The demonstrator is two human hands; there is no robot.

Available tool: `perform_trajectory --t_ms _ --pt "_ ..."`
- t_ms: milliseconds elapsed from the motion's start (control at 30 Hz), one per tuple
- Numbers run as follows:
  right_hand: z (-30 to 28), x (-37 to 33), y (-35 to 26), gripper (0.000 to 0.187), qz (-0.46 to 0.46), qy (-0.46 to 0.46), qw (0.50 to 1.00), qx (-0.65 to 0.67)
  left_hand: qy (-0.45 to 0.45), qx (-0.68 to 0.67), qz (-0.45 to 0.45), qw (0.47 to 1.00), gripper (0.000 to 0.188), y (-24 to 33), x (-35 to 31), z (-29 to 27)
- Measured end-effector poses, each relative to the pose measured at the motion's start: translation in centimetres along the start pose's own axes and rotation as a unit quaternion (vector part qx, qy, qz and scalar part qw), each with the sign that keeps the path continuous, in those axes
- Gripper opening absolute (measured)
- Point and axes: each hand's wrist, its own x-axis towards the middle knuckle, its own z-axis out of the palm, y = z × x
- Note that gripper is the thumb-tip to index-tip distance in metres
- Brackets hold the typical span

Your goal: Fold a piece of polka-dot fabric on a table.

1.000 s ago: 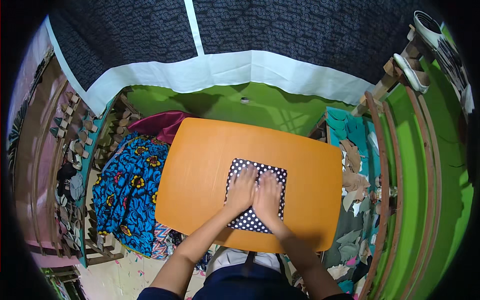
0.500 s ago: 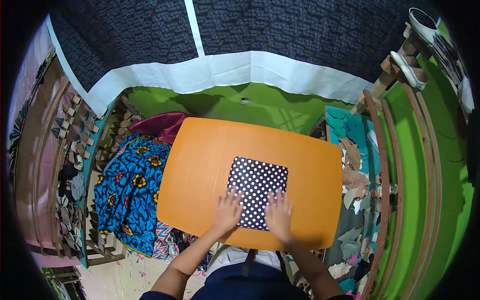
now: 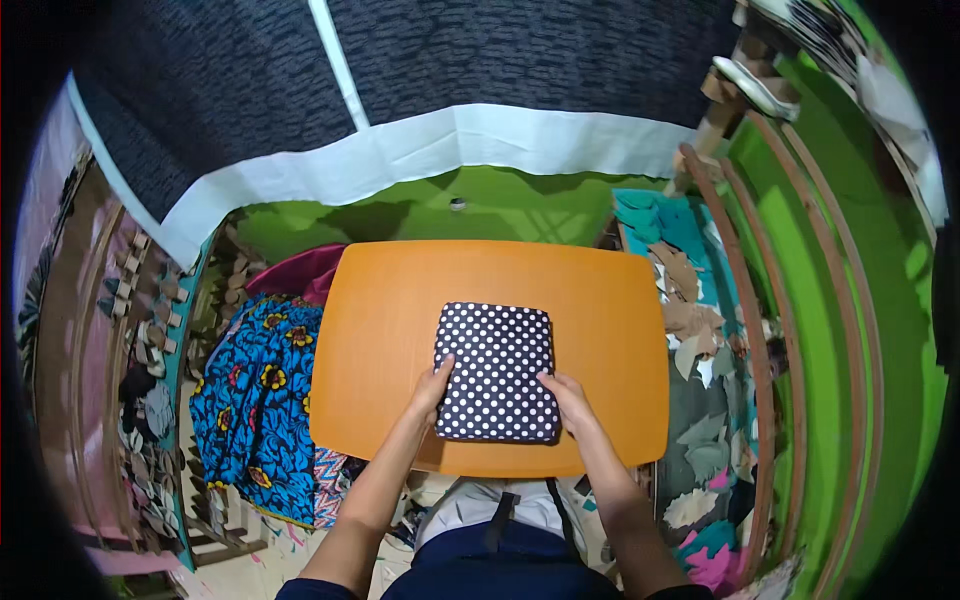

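Note:
A folded piece of black cloth with white polka dots [image 3: 496, 372] is between my two hands, a neat upright rectangle over the orange table [image 3: 390, 290]. My left hand [image 3: 433, 385] grips its left edge, the thumb on top and the fingers mostly hidden along the side and underneath. At the lower right edge, my right hand [image 3: 566, 397] holds it in the same way, thumb over the dotted surface. The cloth looks slightly raised off the tabletop, its near edge close to the table's front.
Blue floral fabric [image 3: 265, 400] is heaped left of the table, with maroon cloth [image 3: 295, 272] behind it. Scraps of cut material [image 3: 700, 430] cover a surface on the right, beside wooden rails [image 3: 745, 330]. A dark curtain with a white border [image 3: 420, 140] hangs at the back.
My hands were lying flat with fingers spread on the dotted cloth; now they grip its two sides. The cloth looks larger and nearer, lifted a little. The view has shifted slightly.

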Motion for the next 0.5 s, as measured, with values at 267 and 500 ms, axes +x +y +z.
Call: perform_trajectory --t_ms 267,500 --pt "-6.0 -6.9 3.9 0.033 -0.166 0.130 0.977 0.019 -0.047 0.090 0.091 0.991 0.044 -3.4 -3.8 7.4" --pt "-13.4 -17.4 7.0 0.040 -0.268 0.309 0.912 0.034 -0.181 0.214 0.116 0.953 0.045 -9.1 -6.7 16.2"
